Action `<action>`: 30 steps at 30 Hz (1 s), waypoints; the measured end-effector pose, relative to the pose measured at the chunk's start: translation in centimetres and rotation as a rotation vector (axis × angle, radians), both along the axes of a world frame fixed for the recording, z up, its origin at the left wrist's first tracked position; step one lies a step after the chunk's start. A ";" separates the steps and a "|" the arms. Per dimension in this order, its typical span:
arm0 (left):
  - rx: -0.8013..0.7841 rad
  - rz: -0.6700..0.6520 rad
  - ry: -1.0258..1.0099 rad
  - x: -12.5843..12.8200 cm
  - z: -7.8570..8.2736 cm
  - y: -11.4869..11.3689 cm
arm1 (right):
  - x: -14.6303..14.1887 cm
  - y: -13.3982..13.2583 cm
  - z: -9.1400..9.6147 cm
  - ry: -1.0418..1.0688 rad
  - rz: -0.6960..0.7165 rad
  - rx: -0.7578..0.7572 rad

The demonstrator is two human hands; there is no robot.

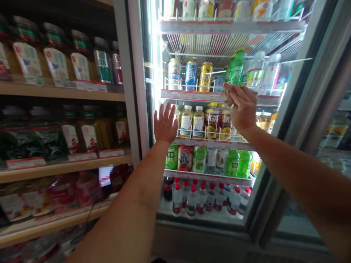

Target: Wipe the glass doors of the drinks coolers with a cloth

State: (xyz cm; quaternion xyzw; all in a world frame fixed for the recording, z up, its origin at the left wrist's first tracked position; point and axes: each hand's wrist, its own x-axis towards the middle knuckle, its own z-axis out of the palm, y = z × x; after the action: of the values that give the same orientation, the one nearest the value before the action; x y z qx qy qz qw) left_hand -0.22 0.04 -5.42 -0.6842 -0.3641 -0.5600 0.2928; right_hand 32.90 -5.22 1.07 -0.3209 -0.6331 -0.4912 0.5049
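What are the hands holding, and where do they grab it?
The left hand is open, holding nothing. The right hand pinches a small crumpled thing between fingertips; what it is cannot be told.

Left: an open wooden shelving unit, four boards visible, dim and unlit, each front edge carrying price tags.

Centre: a refrigerated display cabinet with a grey metal frame. Its glass door stands swung open to the right. Inside, white wire shelves are stocked on five levels, each fronted by a red-and-white price rail. A vertical light strip at the left inner wall lights the interior brightly. Below the lowest level sits a plain grey base panel.

Far right: a second glazed cabinet, blurred.
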 end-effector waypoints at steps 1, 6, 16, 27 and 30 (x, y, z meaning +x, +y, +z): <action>-0.006 -0.004 -0.003 0.0 0.0 0.0 | -0.8 0.1 -0.6 -0.004 -0.008 0.020; -0.055 -0.003 0.020 0.0 0.0 -0.2 | -4.1 0.5 -3.1 -0.051 0.000 0.049; -0.051 -0.002 0.033 0.0 0.0 -0.1 | -7.7 1.3 -1.2 -0.034 0.036 -0.152; -0.054 0.007 0.039 0.1 0.0 -0.2 | -9.1 1.3 2.0 -0.083 -0.027 -0.196; -0.037 0.009 0.039 0.0 -0.1 0.0 | -9.5 1.1 -0.8 -0.272 0.075 -0.219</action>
State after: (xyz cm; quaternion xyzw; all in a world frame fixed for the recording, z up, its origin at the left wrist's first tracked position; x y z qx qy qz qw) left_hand -0.22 0.04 -5.49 -0.6986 -0.3717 -0.5384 0.2896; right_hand 23.39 -4.13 0.30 -0.2808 -0.7567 -0.4390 0.3947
